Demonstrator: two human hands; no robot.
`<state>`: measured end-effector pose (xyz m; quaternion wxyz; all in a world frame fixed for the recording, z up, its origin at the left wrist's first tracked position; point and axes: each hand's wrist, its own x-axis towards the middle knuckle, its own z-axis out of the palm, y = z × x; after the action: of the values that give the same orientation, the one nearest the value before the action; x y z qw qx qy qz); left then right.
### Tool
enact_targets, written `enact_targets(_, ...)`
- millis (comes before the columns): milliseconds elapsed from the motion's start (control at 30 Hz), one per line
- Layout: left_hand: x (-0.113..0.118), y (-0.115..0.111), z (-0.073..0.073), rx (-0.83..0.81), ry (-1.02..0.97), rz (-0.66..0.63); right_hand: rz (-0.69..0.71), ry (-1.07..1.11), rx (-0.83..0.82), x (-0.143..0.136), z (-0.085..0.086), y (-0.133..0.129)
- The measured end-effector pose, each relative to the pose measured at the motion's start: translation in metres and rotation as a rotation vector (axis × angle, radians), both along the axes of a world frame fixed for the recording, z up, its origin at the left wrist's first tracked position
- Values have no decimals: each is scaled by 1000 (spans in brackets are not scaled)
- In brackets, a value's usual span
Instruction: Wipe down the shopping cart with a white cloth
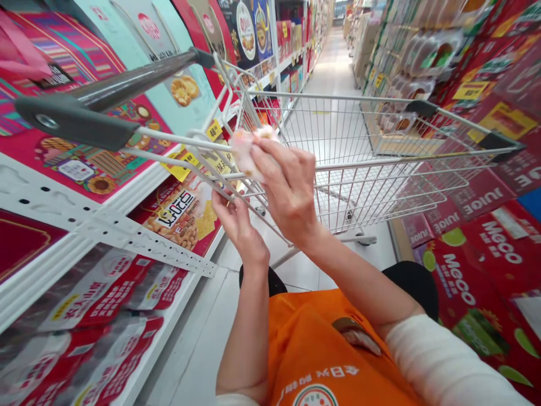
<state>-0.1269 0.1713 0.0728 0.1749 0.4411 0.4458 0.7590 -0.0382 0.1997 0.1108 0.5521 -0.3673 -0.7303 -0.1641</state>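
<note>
A wire shopping cart (389, 160) stands in front of me, its grey handle bar (139, 82) at the upper left. My right hand (291, 189) grips a crumpled, light-coloured cloth with pinkish spots (245, 149) and presses it on the cart's top rail near the handle end. Just below, my left hand (243, 234) has its fingers curled about a lower wire of the cart's frame; the fingertips are partly hidden behind it.
Shelves with gift boxes (186, 90) and bottled-drink packs (97, 287) line the left side, close to the cart. Stacked red drink cartons (477, 265) stand on the right. A tiled aisle (332, 62) runs ahead. I wear an orange apron (313, 338).
</note>
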Motion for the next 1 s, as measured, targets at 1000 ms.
enact_targets(1000,7,-13,3,2,-95,-97,-146,-25,38,17,-96,10)
